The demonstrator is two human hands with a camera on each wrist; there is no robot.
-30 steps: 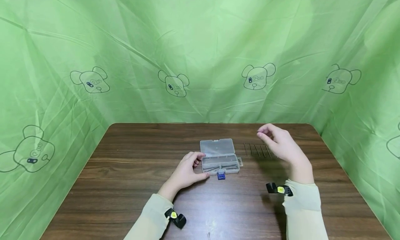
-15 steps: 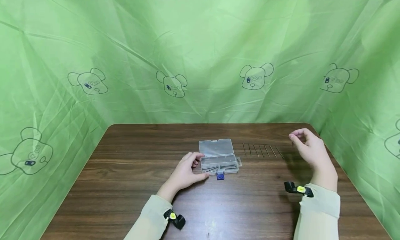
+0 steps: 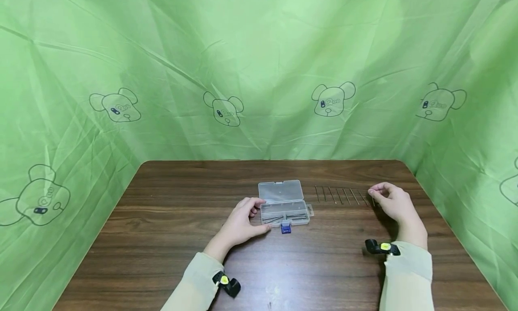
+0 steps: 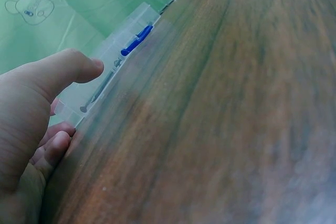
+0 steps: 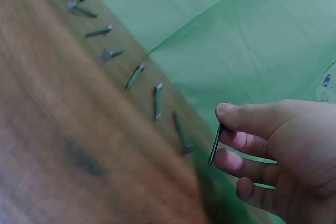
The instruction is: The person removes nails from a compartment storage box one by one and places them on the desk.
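Green cloth (image 3: 259, 68) printed with cartoon bear heads is hanging behind and to both sides of a dark wooden table (image 3: 162, 239), closing it in.

On the left of the work area, the person's left hand (image 3: 238, 223) is resting on the table against the left end of a small clear plastic box (image 3: 284, 211). Its thumb and fingers are lying loosely curved along the box's side, touching it rather than clamping it. The box is sitting near the middle of the table with its lid (image 3: 281, 190) standing open toward the back. Several nails are lying inside the box, and a blue clasp (image 3: 286, 228) is sticking out at its front edge. In the left wrist view, the thumb (image 4: 63, 69) is reaching toward the box wall (image 4: 100, 61) and the blue clasp (image 4: 137, 39) is showing farther along.

Just to the right of the box, a row of nails (image 3: 340, 195) is lying on the wood, side by side and slightly apart.

At the right end of that row, the right hand (image 3: 394, 203) is hovering low over the table, pinching a single nail (image 5: 215, 142) between thumb and fingertips. That nail is pointing down toward the table, just beside the last nail in the row (image 5: 182, 132).
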